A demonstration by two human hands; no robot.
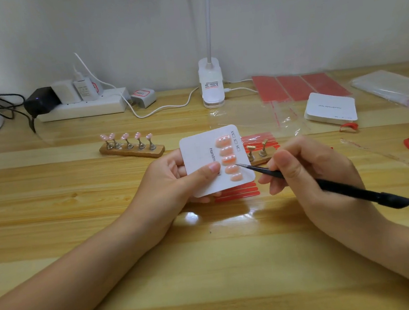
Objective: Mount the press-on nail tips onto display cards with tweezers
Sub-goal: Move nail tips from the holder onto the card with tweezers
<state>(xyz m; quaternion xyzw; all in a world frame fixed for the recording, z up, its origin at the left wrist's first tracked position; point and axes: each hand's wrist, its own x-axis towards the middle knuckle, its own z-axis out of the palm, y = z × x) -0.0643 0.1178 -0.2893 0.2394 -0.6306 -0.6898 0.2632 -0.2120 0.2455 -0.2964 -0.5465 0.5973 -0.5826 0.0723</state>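
My left hand (176, 179) grips a white display card (199, 160) above the table, thumb on its face. Several pink nail tips (228, 159) sit in a column along the card's right side. My right hand (308, 168) holds black tweezers (324, 184) like a pen. Their pointed end touches the card beside the middle nail tip. A wooden stand (132, 152) at the left carries several more pink nail tips (125, 137) on metal pegs. A second stand (257, 154) behind the card shows bare pegs.
Red adhesive strips (238, 191) lie under the card. A stack of blank cards (330, 106) sits at the right, with red sheets (299, 87) and clear bags (388, 87) behind. A clip lamp (211, 85) and power strip (83, 106) stand by the wall.
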